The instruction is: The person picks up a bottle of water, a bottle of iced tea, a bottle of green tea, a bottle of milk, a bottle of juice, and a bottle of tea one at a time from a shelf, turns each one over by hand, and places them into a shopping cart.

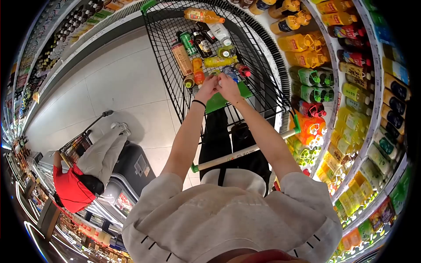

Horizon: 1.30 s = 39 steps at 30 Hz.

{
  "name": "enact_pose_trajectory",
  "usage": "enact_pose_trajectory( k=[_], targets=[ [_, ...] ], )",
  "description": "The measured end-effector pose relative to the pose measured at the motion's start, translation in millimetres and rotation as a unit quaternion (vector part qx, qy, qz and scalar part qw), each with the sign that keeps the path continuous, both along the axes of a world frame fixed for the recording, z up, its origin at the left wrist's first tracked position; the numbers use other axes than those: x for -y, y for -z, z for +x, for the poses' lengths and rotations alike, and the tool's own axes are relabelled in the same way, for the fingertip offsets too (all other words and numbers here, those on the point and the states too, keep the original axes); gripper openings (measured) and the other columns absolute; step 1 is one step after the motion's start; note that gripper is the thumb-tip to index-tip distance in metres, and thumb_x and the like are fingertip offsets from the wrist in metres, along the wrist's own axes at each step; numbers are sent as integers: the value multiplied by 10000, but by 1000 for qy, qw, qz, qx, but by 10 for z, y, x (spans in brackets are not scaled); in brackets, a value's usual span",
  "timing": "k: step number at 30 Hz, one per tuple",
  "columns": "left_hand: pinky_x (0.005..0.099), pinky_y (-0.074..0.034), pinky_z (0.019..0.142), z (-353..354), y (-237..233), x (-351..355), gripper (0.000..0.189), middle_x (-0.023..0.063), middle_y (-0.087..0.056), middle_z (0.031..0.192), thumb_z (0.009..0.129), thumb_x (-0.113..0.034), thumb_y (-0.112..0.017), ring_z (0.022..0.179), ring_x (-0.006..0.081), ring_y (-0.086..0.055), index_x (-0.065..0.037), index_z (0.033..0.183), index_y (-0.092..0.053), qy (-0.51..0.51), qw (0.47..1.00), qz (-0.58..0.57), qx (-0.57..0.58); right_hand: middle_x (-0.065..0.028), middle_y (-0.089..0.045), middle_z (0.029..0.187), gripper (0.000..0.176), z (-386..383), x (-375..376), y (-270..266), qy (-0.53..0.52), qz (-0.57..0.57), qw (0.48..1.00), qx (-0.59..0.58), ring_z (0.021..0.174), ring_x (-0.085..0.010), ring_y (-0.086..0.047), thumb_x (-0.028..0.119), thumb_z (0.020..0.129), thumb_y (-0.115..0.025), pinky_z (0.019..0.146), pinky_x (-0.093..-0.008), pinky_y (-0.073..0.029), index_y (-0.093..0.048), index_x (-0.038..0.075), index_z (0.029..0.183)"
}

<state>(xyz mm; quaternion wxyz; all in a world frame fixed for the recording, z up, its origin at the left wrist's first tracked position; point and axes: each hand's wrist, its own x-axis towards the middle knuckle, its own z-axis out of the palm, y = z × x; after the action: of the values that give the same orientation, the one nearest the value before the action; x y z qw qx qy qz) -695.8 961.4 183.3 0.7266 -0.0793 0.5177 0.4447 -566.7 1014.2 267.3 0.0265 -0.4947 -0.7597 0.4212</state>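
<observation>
While both arms reach past the handle [219,161], the left hand [206,90] and right hand [228,90] meet above the green panel [214,103], each grip curled nearly closed; whether they hold anything, I can't tell. Just beyond, the orange bottle [198,73] and red-capped bottle [242,69] lie loose in the cart [149,6]; a knock could roll them together. Farther off, there's a person in red [75,189]

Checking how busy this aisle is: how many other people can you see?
1: the person in red, to the left of your cart. Others may be hidden in the blurred background.
</observation>
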Motion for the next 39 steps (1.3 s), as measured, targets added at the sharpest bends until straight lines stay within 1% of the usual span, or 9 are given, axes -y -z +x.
enact_pose_trajectory(
  k=[8,13,23,27,32,33,34,35,39],
  targets=[
    [316,-532,618,-109,1022,-191,563,64,-668,1057,1016,-160,-531,781,138,-618,-24,1543,-387,1,999,-34,-37,-204,-682,1066,363,-243,-167,819,-3,-32,999,43,973,-435,-675,201,890,-697,802,-520,-557,-523,58,1176],
    [294,-442,465,-287,1295,-339,309,41,-682,922,1040,-166,-495,613,136,-588,-46,1311,-584,19,1000,-21,-13,-240,-685,1058,368,-445,-250,1011,-3,-17,997,70,974,-452,-679,205,890,-691,799,-531,-559,-510,40,1165],
    [320,-560,733,-236,1418,-402,188,52,-658,985,1060,-215,-500,894,190,-641,-108,1127,-640,-36,996,-80,-22,-277,-690,1044,405,-599,-223,1291,-46,3,986,161,917,-446,-704,147,901,-624,778,-513,-587,-482,-13,1245],
    [318,-514,541,-204,1656,-216,224,107,-645,1052,996,-141,-521,711,227,-622,-67,1182,-622,-24,997,-66,-23,-248,-686,1112,468,-488,-216,1157,-77,-52,976,197,976,-407,-705,162,898,-645,810,-489,-587,-499,31,1323],
    [442,-522,717,45,916,-382,232,138,-611,1035,953,-195,-577,874,282,-613,-59,1136,-619,-38,989,-93,-110,-165,-650,1133,339,24,-351,954,12,25,993,112,1117,-387,-617,169,879,-702,905,-481,-556,-604,68,1189],
    [475,-507,778,186,798,-364,234,157,-612,1060,935,-185,-584,912,315,-602,-51,1123,-623,98,876,-81,-466,-167,-640,1136,322,189,-389,942,36,113,981,150,1092,-396,-621,165,881,-702,899,-489,-557,-611,85,1179],
    [508,-491,838,311,660,-365,237,175,-613,1085,916,-176,-591,950,348,-592,-43,1110,-627,214,622,-55,-751,-169,-630,1139,305,324,-429,941,61,202,960,185,1068,-405,-625,162,883,-701,893,-497,-557,-617,102,1169],
    [506,-482,867,384,392,-446,248,160,-641,1037,891,-120,-576,899,382,-587,-42,1115,-648,174,586,-10,-792,-169,-630,1139,305,422,-452,972,66,207,959,181,1068,-405,-625,162,883,-701,893,-497,-557,-617,102,1169],
    [445,-506,805,705,866,-603,214,91,-665,951,967,-131,-538,830,298,-600,-37,1118,-657,150,760,202,-599,-197,-597,1193,346,705,-463,1214,141,70,944,289,1122,-382,-638,146,889,-664,849,-446,-590,-589,103,1224]
  ],
)
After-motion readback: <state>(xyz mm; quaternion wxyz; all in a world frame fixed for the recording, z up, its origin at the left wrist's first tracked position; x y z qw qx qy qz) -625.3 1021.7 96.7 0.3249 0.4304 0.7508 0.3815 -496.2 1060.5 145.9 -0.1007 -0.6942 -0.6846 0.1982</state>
